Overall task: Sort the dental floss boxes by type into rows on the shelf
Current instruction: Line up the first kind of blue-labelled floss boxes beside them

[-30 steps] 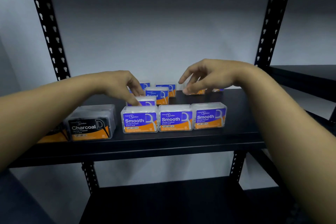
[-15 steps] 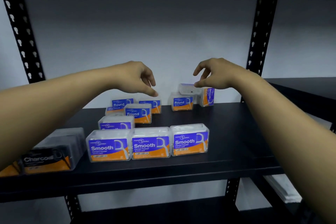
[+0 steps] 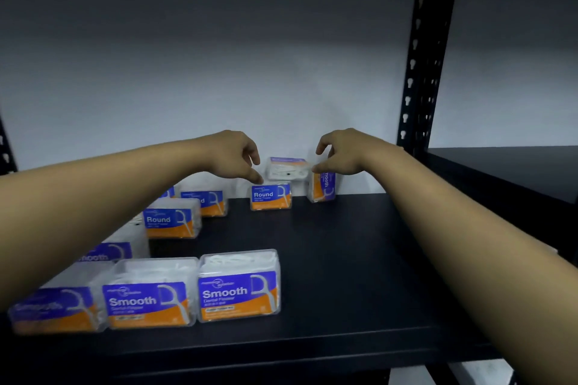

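My right hand [image 3: 341,155] reaches to the back of the shelf [image 3: 337,259], thumb and fingers curved, its thumb tip at the right end of a tipped floss box [image 3: 286,168]; I cannot tell whether it truly pinches the box or only touches it. That box lies on top of a Round box [image 3: 271,196], with its clear side facing me. My left hand [image 3: 237,155] hangs at nine o'clock from it, fingers curled downward and a fingertip at the top left corner of the Round box; it holds nothing that I can see.

Just at three o'clock from the Round box, a Smooth box on end [image 3: 322,187] stands against the back wall, partly hidden by my right hand. Toward nine o'clock along the back there is another Round box [image 3: 206,201], and nearer me a third Round box [image 3: 170,219], both partly covered by my left forearm.

At six o'clock, along the front edge of the shelf, sits a row of Smooth boxes [image 3: 239,286], three side by side and touching, with one more Smooth box [image 3: 106,251] behind the row's left end. A black upright post [image 3: 419,72] rises at two o'clock.
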Available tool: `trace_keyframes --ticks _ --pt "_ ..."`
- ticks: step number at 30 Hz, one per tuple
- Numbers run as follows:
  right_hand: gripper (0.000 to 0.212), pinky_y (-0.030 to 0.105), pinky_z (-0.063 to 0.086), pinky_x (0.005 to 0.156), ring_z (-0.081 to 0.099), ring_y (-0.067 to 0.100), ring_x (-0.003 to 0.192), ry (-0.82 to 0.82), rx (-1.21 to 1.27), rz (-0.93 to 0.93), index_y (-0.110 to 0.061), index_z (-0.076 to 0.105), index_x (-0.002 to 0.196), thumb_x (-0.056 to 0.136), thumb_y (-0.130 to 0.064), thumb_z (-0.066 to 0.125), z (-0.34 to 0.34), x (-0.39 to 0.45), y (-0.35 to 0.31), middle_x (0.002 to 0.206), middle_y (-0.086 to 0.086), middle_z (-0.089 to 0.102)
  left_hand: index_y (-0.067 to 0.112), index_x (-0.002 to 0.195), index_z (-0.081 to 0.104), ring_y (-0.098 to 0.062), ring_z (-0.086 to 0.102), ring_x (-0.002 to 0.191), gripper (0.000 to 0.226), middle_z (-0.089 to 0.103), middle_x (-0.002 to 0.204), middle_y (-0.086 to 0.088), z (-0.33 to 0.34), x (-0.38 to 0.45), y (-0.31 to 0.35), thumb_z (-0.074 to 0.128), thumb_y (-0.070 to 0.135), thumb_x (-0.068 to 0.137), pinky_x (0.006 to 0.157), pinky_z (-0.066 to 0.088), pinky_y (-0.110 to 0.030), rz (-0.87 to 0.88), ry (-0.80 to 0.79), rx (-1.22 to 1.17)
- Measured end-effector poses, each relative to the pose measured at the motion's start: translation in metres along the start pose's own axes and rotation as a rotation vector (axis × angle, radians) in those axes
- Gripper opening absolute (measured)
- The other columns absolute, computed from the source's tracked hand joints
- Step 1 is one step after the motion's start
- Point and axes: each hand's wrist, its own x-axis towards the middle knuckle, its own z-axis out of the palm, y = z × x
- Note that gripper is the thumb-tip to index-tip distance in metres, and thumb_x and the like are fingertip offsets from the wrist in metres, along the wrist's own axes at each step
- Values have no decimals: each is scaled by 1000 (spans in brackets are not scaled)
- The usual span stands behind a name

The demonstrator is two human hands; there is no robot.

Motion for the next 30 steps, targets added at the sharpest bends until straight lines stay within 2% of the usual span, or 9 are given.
trace_keyframes --ticks 4,8,11,14,18,22,24,27,30 --pt "64 36 51 88 60 23 118 44 -32 57 -26 56 139 83 -49 74 18 15 12 137 0 59 16 127 66 -21 60 113 58 66 128 -2 15 29 12 75 52 83 91 49 -31 -77 69 -64" --pt "69 41 53 94 58 25 119 56 -10 35 -33 52 142 80 -51 78 36 23 23 137 1 56 13 130 64 -22 60 117 61 65 133 -5 21 50 21 71 54 86 91 47 -31 -95 143 -88" --pt "71 42 53 93 57 27 119 71 3 25 -40 49 145 80 -44 78 50 25 29 135 4 50 12 135 62 -22 58 123 63 62 138 -4 22 59 25 73 51 86 96 45 -30 -53 128 -75" --pt "75 43 54 91 57 30 117 71 14 21 -40 45 147 80 -36 79 61 28 32 132 6 45 12 137 62 -19 58 120 61 62 139 -2 22 64 27 73 46 88 92 43 -27 -21 73 -76" --pt "60 39 54 77 58 26 97 126 75 -43 -37 51 129 78 -25 79 64 29 37 119 4 47 10 134 65 -19 60 115 52 66 133 -3 23 70 30 72 39 91 93 46 -29 -7 1 -129" --pt "51 43 57 80 60 25 92 136 153 -115 -33 51 112 74 -25 84 60 25 44 111 2 60 13 129 69 -19 60 115 48 68 129 0 23 72 30 75 39 89 96 50 -33 -37 -6 -190" --pt "48 43 57 82 60 22 87 143 215 -139 -32 57 109 73 -26 88 55 22 48 110 0 64 14 121 73 -22 63 112 43 70 123 -2 23 74 29 74 42 88 87 53 -35 -60 -23 -227" --pt "42 35 57 82 62 19 88 133 258 -156 -33 69 109 73 -24 89 43 14 53 112 1 65 8 115 71 -26 67 104 54 70 116 -7 24 75 31 77 51 82 77 57 -36 -186 -14 -310" --pt "40 29 57 75 65 14 85 78 295 -155 -33 75 110 73 -24 88 30 6 57 109 -3 69 5 118 63 -24 67 91 70 66 116 -9 24 74 36 81 56 75 75 54 -39 -324 -38 -358"
